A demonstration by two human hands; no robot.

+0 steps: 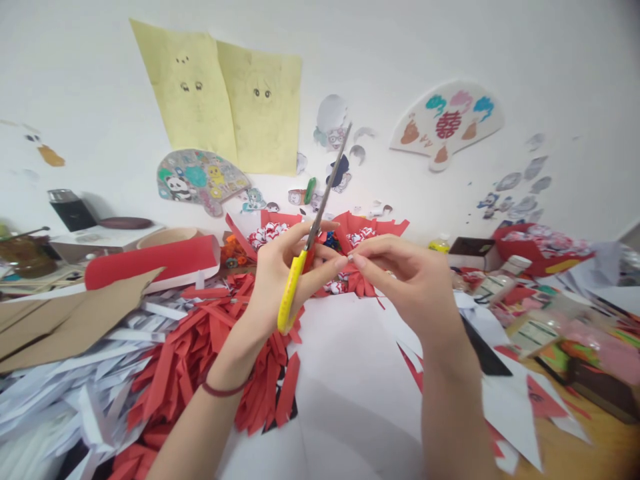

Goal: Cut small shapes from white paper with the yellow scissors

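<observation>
Yellow-handled scissors [289, 300] hang in my left hand [283, 263], with the blades pointing up and away. That hand's thumb and index finger also reach toward my right fingertips. My right hand [407, 277] is closed in a pinch, its thumb and index finger meeting the left fingertips above the table. Whatever small thing lies between them is too small to make out. Just behind the fingers are red paper boxes [395, 227] with small red-and-white folded pieces [267, 233] inside. A white paper sheet [355, 373] lies below both hands.
Red folded paper strips [185, 347] are heaped at the left, beside white strips [95, 400] and brown cardboard [85, 313]. A red paper roll [150, 263] lies behind them. Bottles and paper scraps [540, 393] crowd the right. Behind rises a wall with fan-shaped crafts [447, 127].
</observation>
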